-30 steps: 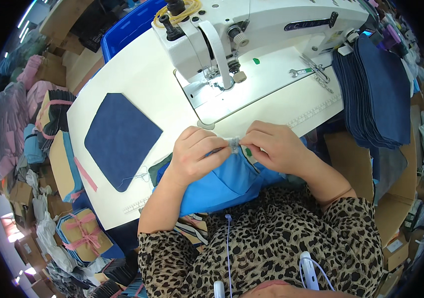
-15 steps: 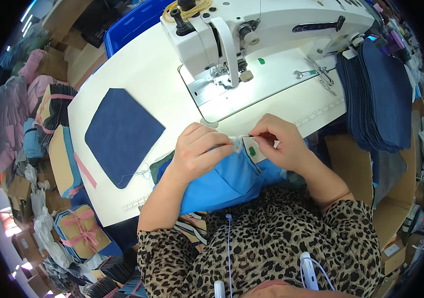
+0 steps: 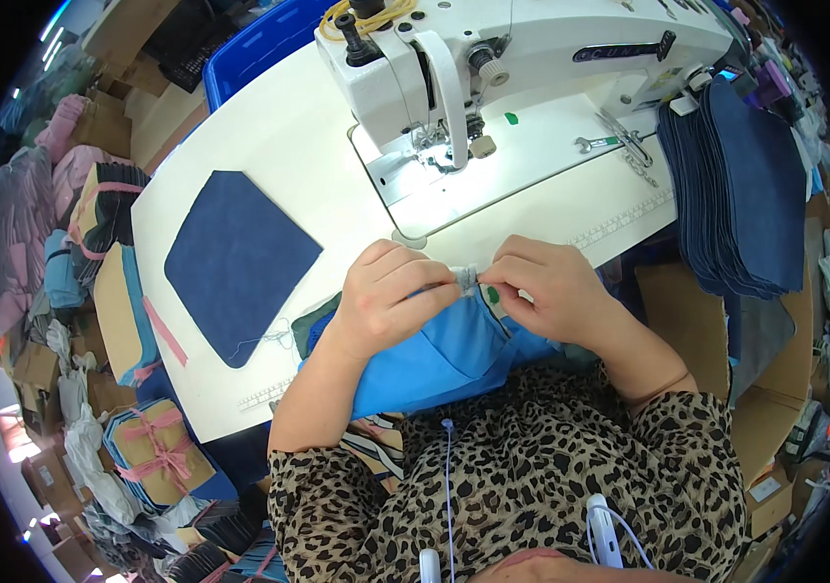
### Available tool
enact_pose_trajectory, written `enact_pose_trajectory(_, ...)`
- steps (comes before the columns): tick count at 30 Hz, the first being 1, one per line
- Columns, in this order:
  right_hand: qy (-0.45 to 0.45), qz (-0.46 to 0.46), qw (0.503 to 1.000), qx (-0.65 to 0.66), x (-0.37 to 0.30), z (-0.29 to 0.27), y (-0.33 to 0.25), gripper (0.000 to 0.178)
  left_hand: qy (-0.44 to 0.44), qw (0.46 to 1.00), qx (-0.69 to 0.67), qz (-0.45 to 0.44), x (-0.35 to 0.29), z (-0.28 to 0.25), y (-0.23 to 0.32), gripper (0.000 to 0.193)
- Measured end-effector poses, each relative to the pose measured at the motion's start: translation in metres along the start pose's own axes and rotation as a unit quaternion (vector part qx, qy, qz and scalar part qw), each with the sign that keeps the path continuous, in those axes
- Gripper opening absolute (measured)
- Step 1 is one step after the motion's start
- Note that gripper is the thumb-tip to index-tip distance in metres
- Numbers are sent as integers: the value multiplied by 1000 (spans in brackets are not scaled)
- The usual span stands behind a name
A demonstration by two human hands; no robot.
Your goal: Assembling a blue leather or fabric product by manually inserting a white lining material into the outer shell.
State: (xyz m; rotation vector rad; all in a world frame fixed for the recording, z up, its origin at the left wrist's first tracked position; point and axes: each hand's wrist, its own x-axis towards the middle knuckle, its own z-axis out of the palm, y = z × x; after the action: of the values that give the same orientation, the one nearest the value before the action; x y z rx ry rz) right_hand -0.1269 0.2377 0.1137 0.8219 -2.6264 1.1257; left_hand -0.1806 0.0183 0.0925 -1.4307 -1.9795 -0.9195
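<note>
Bright blue fabric (image 3: 424, 364) lies bunched at the table's front edge, against my patterned top. My left hand (image 3: 381, 296) is closed in a pinch on its pale, gathered grey-white edge (image 3: 466, 280). Close beside it, the fingertips of my right hand (image 3: 553, 291) pinch the other end of that same pale edge. Below the right fingertips shows a small green mark (image 3: 493, 296) on a light patch of the piece. The exact spot between the fingertips is hidden. Darker green and blue cloth (image 3: 318, 323) sticks out by my left wrist.
A white sewing machine (image 3: 395, 107) stands at the back, its lamp lit. A flat navy piece (image 3: 240, 262) rests on the white table (image 3: 347, 209) at left. Scissors (image 3: 628, 136) and a small wrench (image 3: 597, 144) lie right of the needle, near stacked navy pieces (image 3: 740, 194).
My right hand has shifted slightly left and down, closer to my left fingertips. It now covers more of the light patch with the green mark. My left hand stays put.
</note>
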Motion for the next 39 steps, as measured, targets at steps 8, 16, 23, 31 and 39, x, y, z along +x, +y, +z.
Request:
enact_pose_trajectory(8,1,122,966,226,-5,13,2,11,2,1000,-22,-4,0,2,-1,20)
enact_pose_trajectory(16,50,137,927,347,-13,29,11,10,23,999,-25,-22,0,4,-2,16)
enact_pose_trajectory(23,27,108,978,174,-8,3,1,15,21,1000,-3,11,-1,0,-1,19)
enact_pose_trajectory(31,15,16,997,75,-11,10,4,15,17,1000,-13,2,-1,2,1,20)
enact_pose_trajectory(39,61,29,991,113,-10,2,-4,17,9,1000,4,15,0,1,1,17)
